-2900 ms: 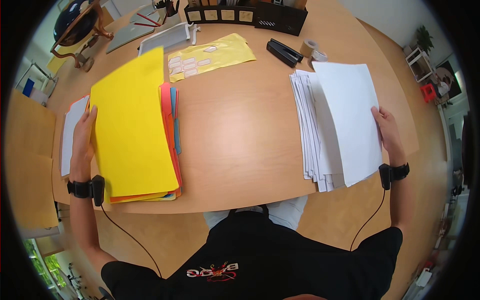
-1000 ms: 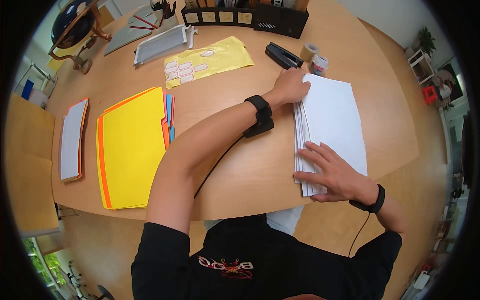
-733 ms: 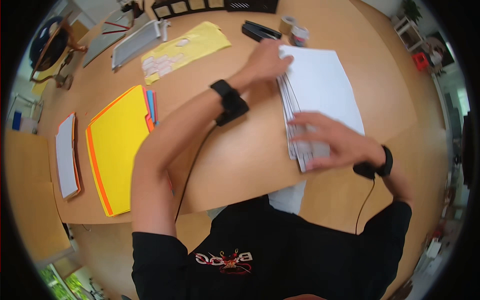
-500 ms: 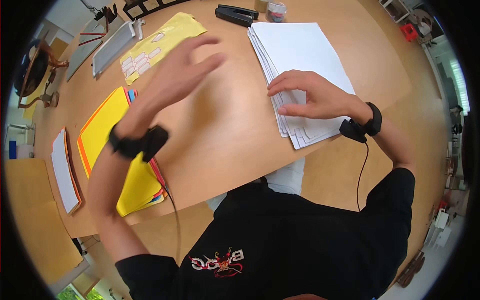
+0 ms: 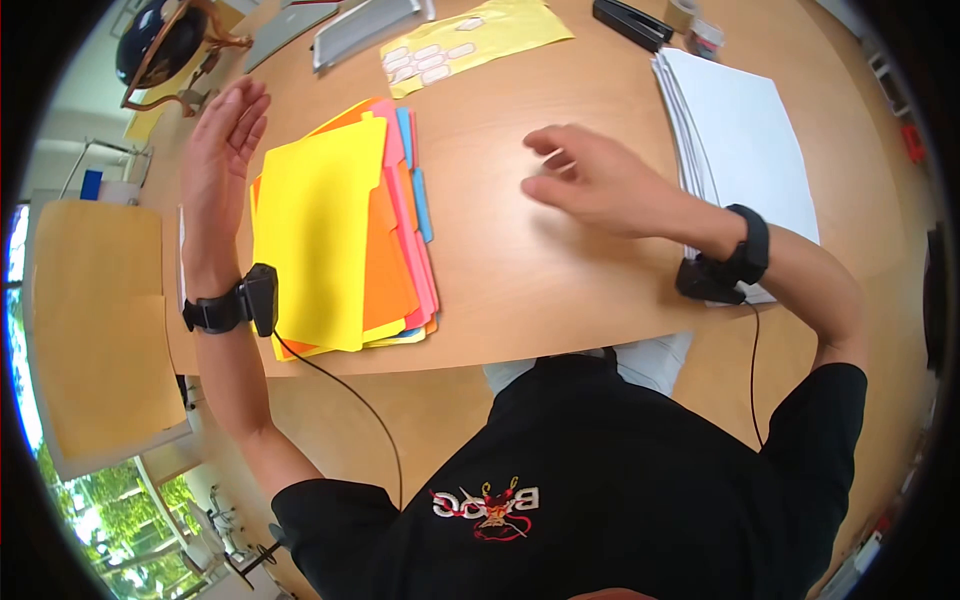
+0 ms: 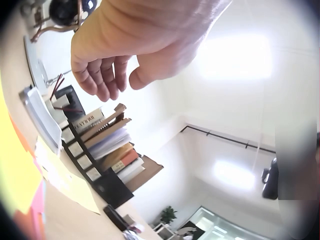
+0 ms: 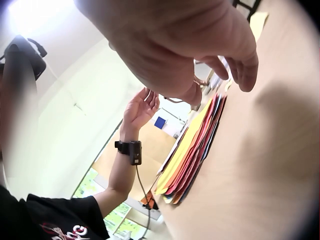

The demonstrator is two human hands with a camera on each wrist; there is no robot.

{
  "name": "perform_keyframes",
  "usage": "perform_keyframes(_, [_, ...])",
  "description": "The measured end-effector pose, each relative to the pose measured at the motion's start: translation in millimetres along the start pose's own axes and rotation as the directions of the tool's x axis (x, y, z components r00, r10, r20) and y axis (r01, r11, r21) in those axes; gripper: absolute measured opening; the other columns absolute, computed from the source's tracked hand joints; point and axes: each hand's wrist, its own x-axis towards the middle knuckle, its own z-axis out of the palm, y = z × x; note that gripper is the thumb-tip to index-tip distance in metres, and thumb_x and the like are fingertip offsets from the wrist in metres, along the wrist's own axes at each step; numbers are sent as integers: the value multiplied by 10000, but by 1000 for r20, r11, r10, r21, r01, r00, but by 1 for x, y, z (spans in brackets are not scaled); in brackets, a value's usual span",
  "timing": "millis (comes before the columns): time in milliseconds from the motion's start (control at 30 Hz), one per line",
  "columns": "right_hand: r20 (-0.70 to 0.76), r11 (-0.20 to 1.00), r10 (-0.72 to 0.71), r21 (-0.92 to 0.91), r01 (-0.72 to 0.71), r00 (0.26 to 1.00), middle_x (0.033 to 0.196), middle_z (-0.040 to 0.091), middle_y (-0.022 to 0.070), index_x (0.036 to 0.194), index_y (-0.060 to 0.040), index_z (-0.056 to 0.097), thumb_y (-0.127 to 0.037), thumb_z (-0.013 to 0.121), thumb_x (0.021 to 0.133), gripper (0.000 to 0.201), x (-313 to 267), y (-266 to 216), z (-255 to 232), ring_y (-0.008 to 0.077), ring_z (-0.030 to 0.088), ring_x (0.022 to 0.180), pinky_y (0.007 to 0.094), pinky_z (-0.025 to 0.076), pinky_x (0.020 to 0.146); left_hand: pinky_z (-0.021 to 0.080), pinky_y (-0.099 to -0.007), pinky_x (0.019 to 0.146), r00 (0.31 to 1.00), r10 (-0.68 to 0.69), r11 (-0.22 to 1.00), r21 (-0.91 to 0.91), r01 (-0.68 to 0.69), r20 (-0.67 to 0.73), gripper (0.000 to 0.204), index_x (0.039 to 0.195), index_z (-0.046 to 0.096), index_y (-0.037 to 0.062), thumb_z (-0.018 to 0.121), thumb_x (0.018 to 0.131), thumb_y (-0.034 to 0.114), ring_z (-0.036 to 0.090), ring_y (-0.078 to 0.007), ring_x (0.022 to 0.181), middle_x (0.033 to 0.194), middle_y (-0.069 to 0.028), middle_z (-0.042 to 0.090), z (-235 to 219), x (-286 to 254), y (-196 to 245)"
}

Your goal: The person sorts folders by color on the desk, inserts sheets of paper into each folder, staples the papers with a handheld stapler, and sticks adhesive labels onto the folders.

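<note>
My left hand (image 5: 226, 140) is raised at the left edge of a pile of file folders (image 5: 315, 240), its fingers loosely bent with nothing in them. A yellow folder tops that pile, and orange, pink and blue tabs stick out on its right side. In the head view my right hand (image 5: 600, 185) is over the desk between the folders and a stack of white paper (image 5: 745, 140). Its fingers are relaxed and hold nothing; the right wrist view shows the hand (image 7: 200, 45) above the desk surface. My right forearm crosses over the lower part of the paper stack.
A yellow label sheet (image 5: 480, 45), a grey tray (image 5: 365, 30), a black stapler (image 5: 632, 22) and a tape roll (image 5: 680, 12) lie toward the back. A globe (image 5: 160, 45) stands at the back left. The left wrist view shows a black desk organizer (image 6: 112, 187) with books.
Both hands have left the paper stack and moved left, the left hand to the folders' far side, the right to mid-desk. The folder pile's top now lies askew. The head view has turned left.
</note>
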Motion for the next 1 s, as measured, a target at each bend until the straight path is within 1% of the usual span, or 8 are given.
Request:
perform_keyframes(67, [42, 999, 43, -3, -43, 998, 1214, 605, 213, 1270, 87, 543, -333, 652, 935, 548, 13, -12, 20, 281, 625, 1073, 373, 496, 966, 418, -330, 1074, 998, 66, 974, 215, -66, 6, 486, 1382, 527, 21, 598, 993, 303, 547, -252, 1286, 1367, -166, 577, -6, -4, -6])
perform_keyframes(133, [162, 989, 109, 82, -124, 981, 1158, 610, 247, 1194, 127, 552, -356, 664, 911, 571, 22, -26, 39, 283, 631, 1020, 372, 509, 901, 399, -360, 1085, 996, 69, 588, 805, -79, 48, 605, 1386, 505, -21, 651, 948, 369, 557, -305, 1266, 1341, -185, 592, -45, 5, -42])
perform_keyframes(200, [214, 987, 123, 78, -143, 969, 1098, 620, 243, 1151, 119, 563, -352, 663, 902, 543, 35, -33, 56, 279, 632, 983, 369, 508, 860, 413, -383, 1059, 996, 69, 443, 896, 19, -56, 694, 1378, 487, -59, 675, 915, 422, 581, -331, 1223, 1268, -202, 633, -70, -5, -70])
perform_keyframes(400, [367, 916, 189, 268, -298, 911, 872, 629, 185, 1044, 85, 595, -318, 653, 881, 438, 60, -69, 67, 248, 599, 789, 376, 485, 714, 519, -300, 752, 772, -572, 402, 726, 558, -277, 622, 1284, 561, -25, 620, 934, 485, 680, -196, 870, 1048, -101, 689, -118, -20, -102])
perform_keyframes(467, [503, 821, 312, 285, -495, 806, 965, 632, 205, 1113, 102, 583, -302, 659, 880, 472, 72, -77, 70, 250, 606, 821, 374, 485, 716, 524, -305, 753, 789, -553, 427, 723, 544, -267, 609, 1269, 570, -23, 618, 934, 483, 680, -192, 871, 1029, -94, 687, -71, -45, -72])
perform_keyframes(667, [498, 819, 300, 304, -488, 814, 1195, 562, 229, 1271, 107, 504, -259, 710, 862, 586, 81, -80, 77, 260, 593, 984, 374, 490, 743, 537, -318, 742, 775, -558, 478, 649, 592, -296, 607, 1200, 611, -9, 653, 903, 519, 671, -172, 876, 1012, -85, 684, -78, -50, -78])
perform_keyframes(733, [498, 810, 294, 323, -489, 816, 1212, 558, 224, 1279, 105, 497, -257, 718, 858, 598, 76, -79, 72, 263, 589, 1006, 376, 493, 765, 522, -303, 770, 667, -656, 448, 528, 721, -353, 618, 1152, 644, 9, 697, 863, 552, 653, -160, 931, 1008, -87, 680, -97, -36, -89])
perform_keyframes(1000, [449, 766, 270, 436, -473, 852, 1234, 574, 203, 1296, 86, 508, -203, 750, 857, 578, 74, -54, 76, 285, 593, 1073, 375, 506, 838, 528, -273, 839, 720, -661, 686, 218, 694, -213, 572, 1254, 591, -13, 705, 910, 430, 642, -170, 1031, 1094, -89, 668, -66, -47, -87])
